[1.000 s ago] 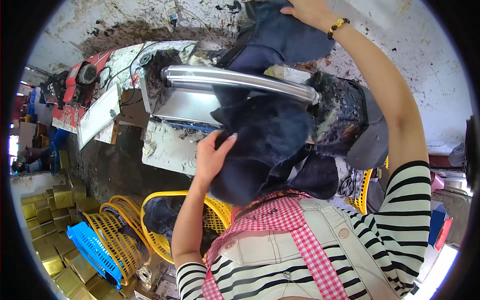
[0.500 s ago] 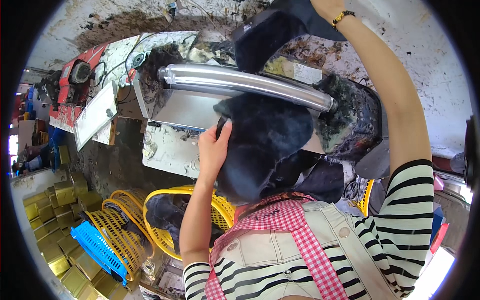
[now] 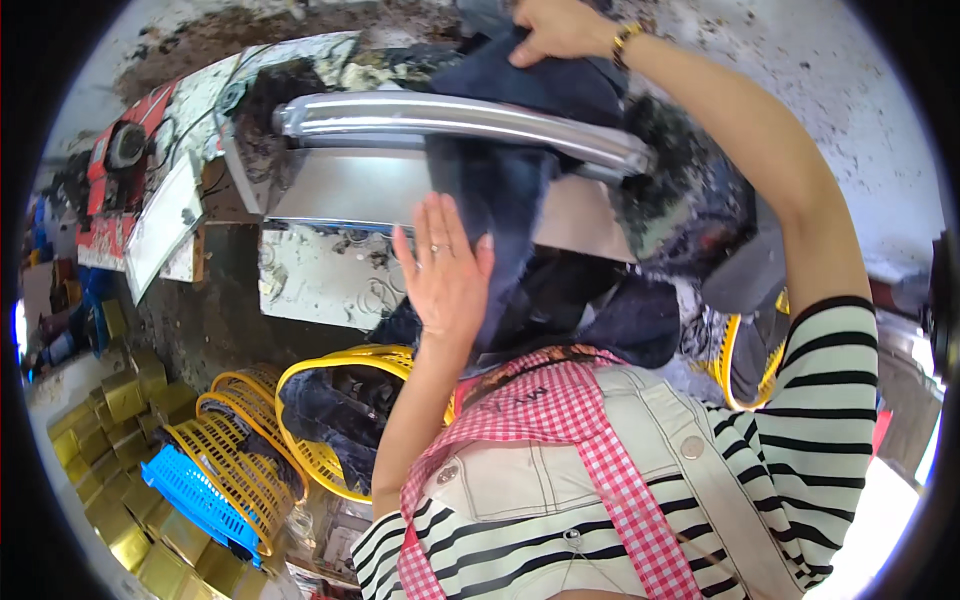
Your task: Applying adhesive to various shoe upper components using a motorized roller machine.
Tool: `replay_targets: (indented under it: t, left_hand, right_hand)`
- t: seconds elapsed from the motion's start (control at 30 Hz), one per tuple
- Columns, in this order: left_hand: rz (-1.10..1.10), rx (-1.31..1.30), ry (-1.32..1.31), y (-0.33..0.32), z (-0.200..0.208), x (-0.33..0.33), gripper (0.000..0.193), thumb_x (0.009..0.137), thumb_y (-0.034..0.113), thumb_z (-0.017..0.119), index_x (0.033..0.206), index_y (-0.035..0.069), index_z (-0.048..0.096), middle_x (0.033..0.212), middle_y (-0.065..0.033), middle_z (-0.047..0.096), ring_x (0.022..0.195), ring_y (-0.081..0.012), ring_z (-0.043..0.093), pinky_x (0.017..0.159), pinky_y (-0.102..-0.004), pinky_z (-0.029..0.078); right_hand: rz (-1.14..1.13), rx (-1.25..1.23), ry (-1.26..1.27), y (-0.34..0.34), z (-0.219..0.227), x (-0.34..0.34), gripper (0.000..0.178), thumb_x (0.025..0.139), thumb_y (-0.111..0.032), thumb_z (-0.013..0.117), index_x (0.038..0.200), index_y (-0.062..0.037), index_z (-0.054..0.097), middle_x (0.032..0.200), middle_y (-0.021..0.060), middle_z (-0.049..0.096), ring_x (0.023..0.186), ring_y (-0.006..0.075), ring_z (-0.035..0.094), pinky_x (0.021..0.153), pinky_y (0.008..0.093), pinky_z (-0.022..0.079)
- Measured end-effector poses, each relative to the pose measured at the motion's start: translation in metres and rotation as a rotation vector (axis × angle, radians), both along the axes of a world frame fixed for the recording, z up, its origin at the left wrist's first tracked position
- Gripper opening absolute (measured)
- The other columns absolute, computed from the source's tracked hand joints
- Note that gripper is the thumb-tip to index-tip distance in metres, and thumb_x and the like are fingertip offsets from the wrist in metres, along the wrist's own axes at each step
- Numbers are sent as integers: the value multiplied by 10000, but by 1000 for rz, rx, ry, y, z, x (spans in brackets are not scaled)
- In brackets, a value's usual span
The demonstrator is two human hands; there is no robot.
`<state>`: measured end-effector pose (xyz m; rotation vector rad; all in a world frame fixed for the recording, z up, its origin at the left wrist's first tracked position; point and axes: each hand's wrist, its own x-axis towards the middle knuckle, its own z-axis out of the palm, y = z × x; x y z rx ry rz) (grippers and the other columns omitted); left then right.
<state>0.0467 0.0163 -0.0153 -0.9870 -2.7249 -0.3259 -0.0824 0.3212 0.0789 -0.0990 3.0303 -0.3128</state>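
A dark, soft cloth-like piece (image 3: 505, 190) lies on the metal plate in front of a shiny steel roller (image 3: 470, 122) and runs up to its underside. My left hand (image 3: 447, 270) rests flat against this piece, fingers stretched out, a ring on one finger. Beyond the roller, my right hand (image 3: 565, 32) is closed on another stretch of dark cloth (image 3: 520, 80). Whether both stretches belong to one piece is hidden by the roller. More dark pieces (image 3: 630, 315) lie heaped between the machine and my apron.
Yellow baskets (image 3: 345, 485) with dark pieces stand at lower left, beside a blue basket (image 3: 195, 510) and several gold-coloured boxes (image 3: 125, 400). Another yellow basket (image 3: 735, 370) is at the right. A red machine part (image 3: 110, 190) and a white panel (image 3: 165, 225) are at far left.
My right hand has come down and left with the dark cloth, behind the roller. My left hand has gone from gripping the near piece to lying flat, and that piece now looks narrower.
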Motion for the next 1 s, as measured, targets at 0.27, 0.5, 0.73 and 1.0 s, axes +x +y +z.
replay_targets:
  t: [0.27, 0.5, 0.73, 1.0]
  left_hand:
    - [-429, 281, -556, 31, -21, 98, 410, 782, 333, 713, 986, -8, 613, 894, -154, 658, 837, -332, 633, 742, -409, 495]
    - [-992, 354, -918, 54, -46, 132, 274, 768, 190, 679, 899, 29, 502, 839, -179, 593, 780, -401, 595, 657, -470, 458]
    - [-528, 676, -700, -25, 24, 97, 298, 813, 15, 648, 1105, 26, 590, 834, -198, 634, 762, -368, 647, 625, -417, 510]
    - [-166, 379, -566, -56, 86, 6, 155, 895, 149, 611, 817, 27, 558, 649, -217, 563, 621, -420, 571, 532, -424, 442]
  right_hand:
    - [-57, 155, 229, -11, 76, 12, 417, 589, -301, 808, 718, 57, 640, 695, 228, 606, 703, 376, 616, 625, 460, 488]
    - [-113, 275, 194, -18, 124, 27, 467, 629, -348, 770, 815, 67, 667, 779, 246, 643, 767, 371, 639, 671, 455, 501]
    - [-269, 243, 242, 48, 109, 35, 464, 772, -381, 640, 839, 78, 642, 837, 288, 634, 784, 395, 623, 702, 457, 488]
    - [-331, 293, 371, 87, 94, 18, 313, 793, -229, 584, 888, 69, 602, 816, 281, 626, 791, 426, 611, 717, 502, 490]
